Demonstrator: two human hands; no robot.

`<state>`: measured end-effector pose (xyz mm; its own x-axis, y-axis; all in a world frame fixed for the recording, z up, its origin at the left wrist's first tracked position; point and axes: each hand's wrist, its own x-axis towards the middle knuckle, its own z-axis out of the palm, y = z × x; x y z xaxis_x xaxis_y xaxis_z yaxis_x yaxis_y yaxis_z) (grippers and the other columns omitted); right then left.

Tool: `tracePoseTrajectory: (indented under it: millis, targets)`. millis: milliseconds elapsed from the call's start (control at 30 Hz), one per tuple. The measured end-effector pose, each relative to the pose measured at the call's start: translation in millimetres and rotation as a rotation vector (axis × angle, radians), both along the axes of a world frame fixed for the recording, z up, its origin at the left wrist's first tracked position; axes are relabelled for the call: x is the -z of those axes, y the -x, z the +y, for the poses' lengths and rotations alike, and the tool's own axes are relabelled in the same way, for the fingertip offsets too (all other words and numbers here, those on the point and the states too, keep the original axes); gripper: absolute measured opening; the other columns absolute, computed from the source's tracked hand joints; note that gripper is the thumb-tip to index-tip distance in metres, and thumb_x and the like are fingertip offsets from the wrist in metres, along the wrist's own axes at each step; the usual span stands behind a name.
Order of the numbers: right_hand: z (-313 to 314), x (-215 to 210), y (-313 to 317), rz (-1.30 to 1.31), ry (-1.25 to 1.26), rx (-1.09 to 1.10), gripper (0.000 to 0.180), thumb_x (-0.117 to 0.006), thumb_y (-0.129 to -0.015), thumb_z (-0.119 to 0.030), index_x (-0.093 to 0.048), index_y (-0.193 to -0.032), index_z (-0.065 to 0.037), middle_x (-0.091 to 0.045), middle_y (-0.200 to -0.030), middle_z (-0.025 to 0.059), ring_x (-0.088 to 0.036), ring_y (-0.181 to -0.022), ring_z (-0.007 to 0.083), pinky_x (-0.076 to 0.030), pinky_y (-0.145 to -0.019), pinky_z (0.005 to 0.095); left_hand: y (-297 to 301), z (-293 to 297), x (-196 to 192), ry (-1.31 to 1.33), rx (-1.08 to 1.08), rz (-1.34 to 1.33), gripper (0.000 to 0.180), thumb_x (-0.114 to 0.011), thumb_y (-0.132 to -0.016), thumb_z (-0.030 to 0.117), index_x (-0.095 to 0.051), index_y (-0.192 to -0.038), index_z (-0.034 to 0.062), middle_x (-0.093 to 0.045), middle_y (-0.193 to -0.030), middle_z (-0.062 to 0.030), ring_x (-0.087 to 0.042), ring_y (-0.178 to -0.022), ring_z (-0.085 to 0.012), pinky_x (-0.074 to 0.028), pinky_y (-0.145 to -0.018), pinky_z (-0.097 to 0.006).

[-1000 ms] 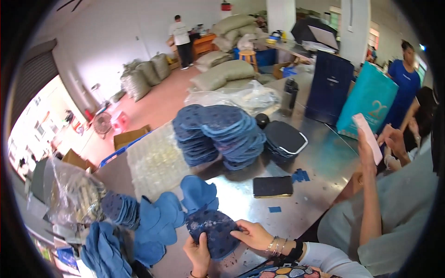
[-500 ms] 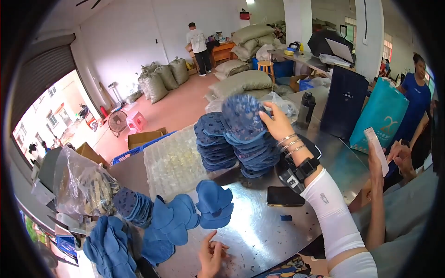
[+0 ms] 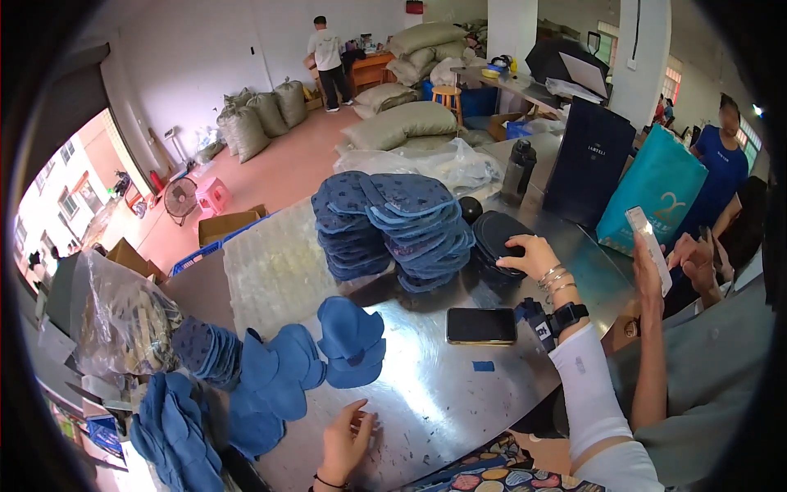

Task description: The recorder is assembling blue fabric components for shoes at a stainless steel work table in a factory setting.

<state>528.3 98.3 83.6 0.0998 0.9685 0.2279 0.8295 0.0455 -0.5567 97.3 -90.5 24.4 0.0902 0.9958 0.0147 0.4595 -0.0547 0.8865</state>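
My right hand (image 3: 531, 261), in a white sleeve with bracelets at the wrist, is at the edge of a stack of black rounded pieces (image 3: 495, 233), its fingers closed on the top one. Just left of it stand two tall side-by-side piles of patterned blue fabric pieces (image 3: 414, 215). Over the metal table's near edge, my left hand (image 3: 348, 439) is empty, fingers apart and loosely bent. Plain blue cap-shaped fabric pieces (image 3: 352, 340) lie beyond it, with more blue pieces (image 3: 283, 369) overlapping to their left.
A dark phone (image 3: 482, 326) and a small blue scrap (image 3: 484, 366) lie on the metal table (image 3: 410, 426). Behind are a clear plastic sheet (image 3: 275, 271), a dark bottle (image 3: 517, 170) and a teal bag (image 3: 653, 184). Another person's hand (image 3: 649, 271) holds a phone at the right.
My right hand has left the patterned fabric piece on top of the blue piles and moved down right to the black stack. My left hand has shifted slightly; the view has turned a little.
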Motion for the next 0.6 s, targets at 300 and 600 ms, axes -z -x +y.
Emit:
tracePoseTrajectory:
  millis: [300,600]
  targets:
    - [-4.9,12.5,-4.8,0.031,-0.113,-0.108,0.025,-0.069,-0.077,-0.024,-0.070,-0.088,-0.002,-0.068,-0.099,0.0156,-0.063,-0.092,0.0327,-0.050,-0.081,0.0378,-0.6,-6.6,7.5,-0.020,0.054,0.136,0.028,-0.065,-0.085,0.017,-0.063,-0.109,0.0035,-0.069,-0.078,-0.0125,-0.067,-0.063,-0.0192,-0.051,-0.058,-0.027]
    - [25.5,72.7,-80.7,0.220,-0.775,0.631,0.025,-0.049,-0.095,-0.021,-0.059,-0.098,0.002,-0.065,-0.088,0.0151,-0.060,-0.078,0.0271,-0.048,-0.076,0.0354,-6.0,-3.5,-5.9,0.030,0.038,0.170,0.027,-0.064,-0.085,0.017,-0.063,-0.109,0.0043,-0.067,-0.083,-0.0116,-0.067,-0.067,-0.0226,-0.052,-0.060,-0.030]
